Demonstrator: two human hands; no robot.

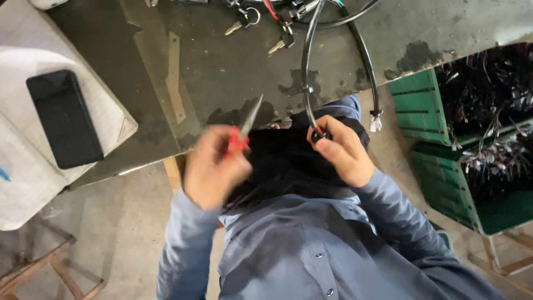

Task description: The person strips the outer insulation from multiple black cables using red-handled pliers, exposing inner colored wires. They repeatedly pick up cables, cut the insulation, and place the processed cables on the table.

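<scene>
Tabletop [233, 66]: dark, worn; top edge cut off.
Black cable [306, 61]: runs off the tabletop's near edge to the right hand [340, 151], fingers clamped on its end.
Left hand [214, 166]: below that edge, fingers closed around red-handled pliers [244, 130], blurred.

A dark, worn workbench [233, 66] fills the upper part of the view, its top stained and patchy. A thin pale strip [175, 78] lies on it, left of the middle. Two keys [261, 30] with black heads rest near the far edge, right of the strip, among a tangle of black cables [333, 16]. One black cable [367, 66] runs from that tangle toward the near edge and hangs over it, ending in a white connector [376, 123].
</scene>
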